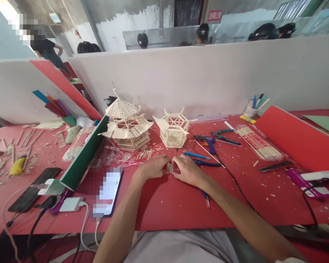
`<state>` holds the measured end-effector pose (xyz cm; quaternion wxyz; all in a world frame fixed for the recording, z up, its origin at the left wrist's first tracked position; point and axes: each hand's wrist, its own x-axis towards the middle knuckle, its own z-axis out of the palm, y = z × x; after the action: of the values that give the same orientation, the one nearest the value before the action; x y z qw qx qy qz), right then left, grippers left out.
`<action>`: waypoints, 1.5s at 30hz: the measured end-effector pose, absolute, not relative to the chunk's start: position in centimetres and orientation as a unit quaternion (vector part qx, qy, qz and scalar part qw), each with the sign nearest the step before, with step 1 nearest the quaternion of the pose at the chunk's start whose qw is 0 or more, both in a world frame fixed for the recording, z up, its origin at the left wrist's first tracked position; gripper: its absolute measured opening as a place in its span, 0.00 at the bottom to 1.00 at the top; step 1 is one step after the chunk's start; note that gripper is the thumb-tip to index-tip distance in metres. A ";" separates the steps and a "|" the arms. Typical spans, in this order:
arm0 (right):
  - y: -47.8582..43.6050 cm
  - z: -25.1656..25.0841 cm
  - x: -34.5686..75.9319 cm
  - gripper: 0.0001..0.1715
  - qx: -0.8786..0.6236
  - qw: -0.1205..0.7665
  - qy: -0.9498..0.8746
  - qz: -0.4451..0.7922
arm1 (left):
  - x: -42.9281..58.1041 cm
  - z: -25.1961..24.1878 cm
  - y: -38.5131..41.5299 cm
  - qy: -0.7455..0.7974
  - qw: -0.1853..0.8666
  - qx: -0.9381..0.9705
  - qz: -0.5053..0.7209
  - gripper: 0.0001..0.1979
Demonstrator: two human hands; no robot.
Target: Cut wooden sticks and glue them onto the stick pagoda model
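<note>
My left hand (155, 166) and my right hand (186, 168) meet over the red table. Between their fingertips they hold a small pale piece (169, 167), perhaps a short bundle of sticks; its detail is too small to tell. Behind my hands stands an open hexagonal stick frame (174, 131) with a partly covered roof. To its left is a two-tiered stick pavilion (127, 126). Loose short sticks (142, 154) lie in front of the pavilion. Close to my right hand are a blue pen (197, 156) and dark blue-handled pliers (208, 163), partly under my hand and forearm.
A glue gun (210, 144) with a black cable and green-handled cutters (226, 137) lie right of the frame. Packed sticks (259, 142) are farther right. A lit phone (108, 193) lies left of my forearm, beside a green divider (84, 157). People are beyond the partition (197, 76).
</note>
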<state>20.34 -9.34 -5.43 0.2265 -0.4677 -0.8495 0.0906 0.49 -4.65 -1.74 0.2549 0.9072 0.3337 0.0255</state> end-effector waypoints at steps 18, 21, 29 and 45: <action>-9.7 -4.7 20.3 0.14 -0.477 0.231 -0.841 0.108 | -0.4 -2.4 -4.0 0.314 0.280 0.906 0.037 0.19; -9.6 -4.7 20.4 0.17 -0.475 0.226 -0.844 0.107 | -0.9 -2.7 -3.7 0.318 0.275 0.907 0.035 0.25; -9.5 -5.0 20.4 0.17 -0.468 0.228 -0.846 0.116 | -1.2 -2.9 -3.4 0.314 0.269 0.910 0.039 0.24; -9.4 -5.6 19.6 0.16 -0.463 0.228 -0.854 0.072 | -0.8 -3.3 -3.3 0.289 0.260 0.920 0.041 0.19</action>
<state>19.64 -9.40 -5.61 0.2279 -0.4627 -0.8537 0.0719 -0.78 -3.35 -3.27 0.2603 0.9203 0.2891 0.0409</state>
